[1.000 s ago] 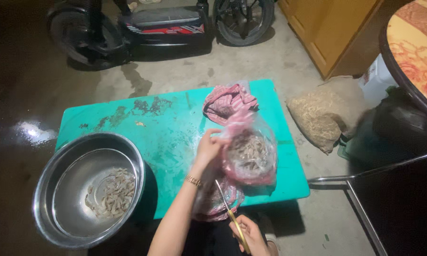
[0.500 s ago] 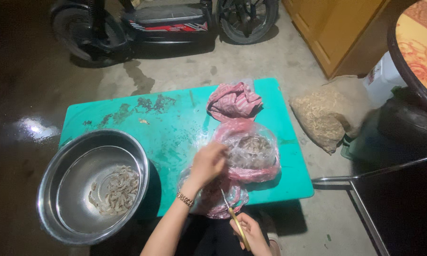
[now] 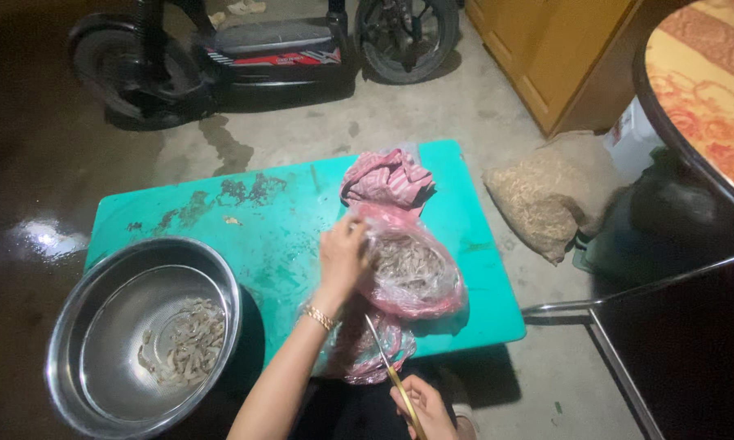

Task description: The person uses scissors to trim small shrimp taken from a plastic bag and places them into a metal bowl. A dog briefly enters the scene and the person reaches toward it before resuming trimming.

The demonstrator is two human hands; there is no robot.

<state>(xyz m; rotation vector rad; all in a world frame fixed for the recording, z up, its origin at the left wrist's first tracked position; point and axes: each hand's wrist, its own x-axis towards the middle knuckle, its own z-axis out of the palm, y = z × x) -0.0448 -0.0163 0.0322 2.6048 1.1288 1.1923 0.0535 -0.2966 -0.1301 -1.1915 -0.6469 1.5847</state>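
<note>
My left hand (image 3: 342, 257) rests on the rim of an open pink plastic bag (image 3: 412, 273) full of small shrimp, fingers curled at its left edge. That bag sits on a low green table (image 3: 261, 236). My right hand (image 3: 422, 406), low at the table's near edge, holds yellow-handled scissors (image 3: 385, 358) pointing up toward the bag. A second crumpled pink bag (image 3: 367, 349) lies just below my left wrist. A bunched pink bag (image 3: 387, 179) sits behind the open one.
A steel bowl (image 3: 143, 334) with some peeled shrimp stands at the table's left end. An electric scooter (image 3: 253, 49) is parked behind. A sack of husks (image 3: 546, 191), a wooden cabinet (image 3: 546, 57) and a round table (image 3: 701, 106) stand on the right.
My left hand has stayed at the open bag's rim, shifting slightly along it. The scissors in my right hand are held the same way. The view has moved a little.
</note>
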